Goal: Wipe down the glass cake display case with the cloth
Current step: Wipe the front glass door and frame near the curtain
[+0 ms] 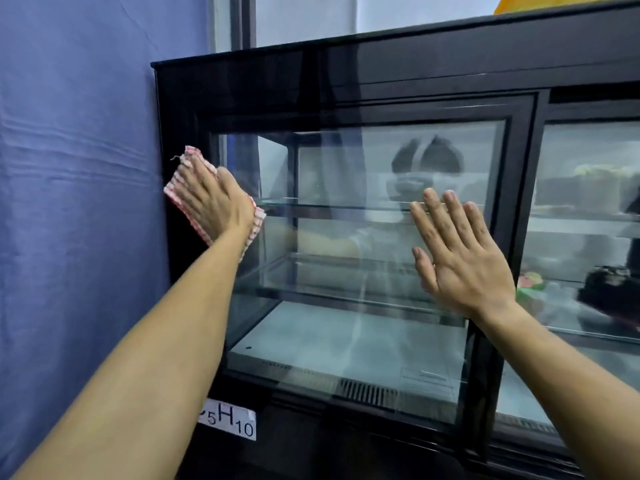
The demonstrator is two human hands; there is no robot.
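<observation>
Cloth [180, 188] mostly hidden — left hand [211, 199] presses it flat | right hand [457, 258] flat on case [346, 74]

The cloth [180, 192] is showing a pattern of red and white checks, with a loose white thread at its upper corner. The display case [346, 77] is wearing a glossy black frame, and its glass is looking clear with a pale grey-green tone. The floor inside the case is appearing light grey. A white label [230, 420] low on the black front is carrying dark letters and numbers. The curtain [76, 202] at the left is showing plain blue. Something yellow [554, 2] is lying on top of the case.
</observation>
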